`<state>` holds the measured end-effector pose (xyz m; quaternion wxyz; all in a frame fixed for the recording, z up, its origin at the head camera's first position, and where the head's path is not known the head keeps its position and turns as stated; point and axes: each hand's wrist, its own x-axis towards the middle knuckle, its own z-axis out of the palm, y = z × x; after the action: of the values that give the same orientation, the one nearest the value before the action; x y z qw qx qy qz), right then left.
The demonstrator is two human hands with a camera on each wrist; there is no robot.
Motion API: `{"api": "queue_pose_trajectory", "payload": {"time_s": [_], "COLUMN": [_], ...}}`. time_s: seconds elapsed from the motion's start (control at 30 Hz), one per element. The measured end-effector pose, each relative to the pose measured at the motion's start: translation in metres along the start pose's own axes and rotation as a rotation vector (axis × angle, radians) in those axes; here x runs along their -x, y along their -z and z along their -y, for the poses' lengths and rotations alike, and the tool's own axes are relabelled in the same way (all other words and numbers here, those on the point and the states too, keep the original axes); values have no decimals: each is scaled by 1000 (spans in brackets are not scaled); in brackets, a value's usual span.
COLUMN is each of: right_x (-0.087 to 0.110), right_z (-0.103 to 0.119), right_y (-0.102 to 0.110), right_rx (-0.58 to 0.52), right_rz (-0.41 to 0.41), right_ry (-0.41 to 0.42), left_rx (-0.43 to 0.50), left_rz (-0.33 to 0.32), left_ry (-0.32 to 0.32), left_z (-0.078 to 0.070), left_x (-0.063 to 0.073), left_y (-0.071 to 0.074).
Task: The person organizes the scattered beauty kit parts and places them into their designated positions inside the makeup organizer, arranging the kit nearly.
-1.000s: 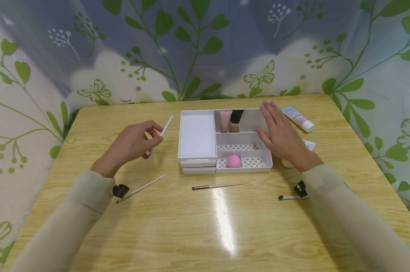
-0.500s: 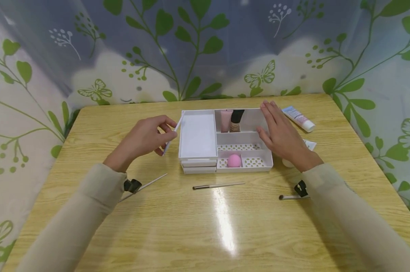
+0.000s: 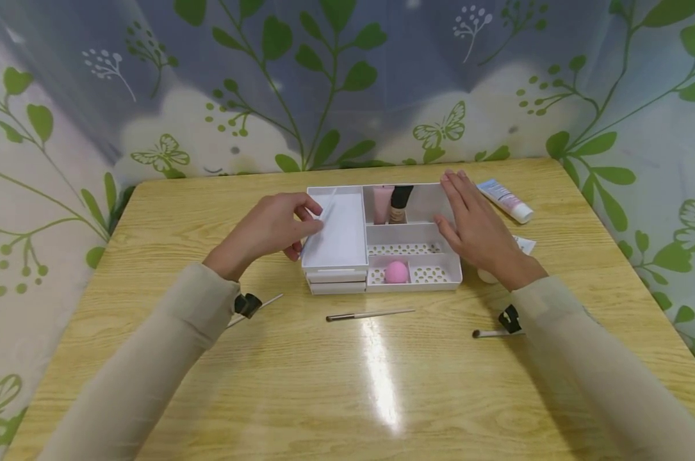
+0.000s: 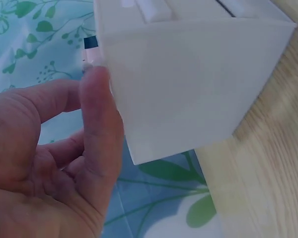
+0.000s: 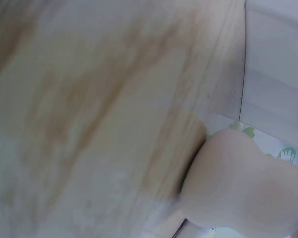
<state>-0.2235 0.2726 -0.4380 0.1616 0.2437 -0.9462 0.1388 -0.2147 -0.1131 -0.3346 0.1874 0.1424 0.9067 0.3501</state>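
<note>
My left hand point(image 3: 278, 224) pinches a thin white stick point(image 3: 331, 200) between thumb and fingers over the left part of a white organizer point(image 3: 338, 224). The stick slants across that shallow top tray; its lower part is mostly behind the fingers. In the left wrist view, the thumb point(image 4: 97, 119) is right at the organizer's edge. My right hand point(image 3: 476, 224) rests along the organizer's right side with fingers nearly straight. In its compartments stand a pink tube point(image 3: 383, 203) and a black-capped tube point(image 3: 398, 214). A pink ball-shaped sponge point(image 3: 396, 273) sits in a front compartment.
On the wooden table point(image 3: 301, 384) lie thin brushes: one in front point(image 3: 370, 315), one by the right sleeve point(image 3: 488, 333), one partly under the left wrist. A blue-white tube point(image 3: 505, 200) lies at the back right. A beige gourd-shaped thing point(image 5: 233, 178) is beside the organizer.
My left hand has moved right with the white stick, from over the table to over the organizer's left tray. My right hand has stayed in place.
</note>
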Motion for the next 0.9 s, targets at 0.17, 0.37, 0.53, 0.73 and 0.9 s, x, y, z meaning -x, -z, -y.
{"api": "queue_pose_trajectory", "payload": {"time_s": [0.17, 0.37, 0.53, 0.73, 0.9], "right_x": [0, 0, 1, 2, 1], "right_z": [0, 0, 0, 0, 0], "right_y": [-1, 0, -1, -2, 0], "right_rx": [1, 3, 8, 3, 3], "right_rz": [-1, -1, 6, 6, -4], "right_ry": [6, -8, -14, -16, -4], "left_rx": [-28, -44, -58, -80, -70], "left_rz": [21, 23, 22, 16, -7], "left_ry": [14, 25, 20, 4, 20], "left_z": [-5, -12, -20, -25, -22], "left_x": [-3, -7, -13, -18, -16], "left_y": [0, 0, -5, -9, -7]}}
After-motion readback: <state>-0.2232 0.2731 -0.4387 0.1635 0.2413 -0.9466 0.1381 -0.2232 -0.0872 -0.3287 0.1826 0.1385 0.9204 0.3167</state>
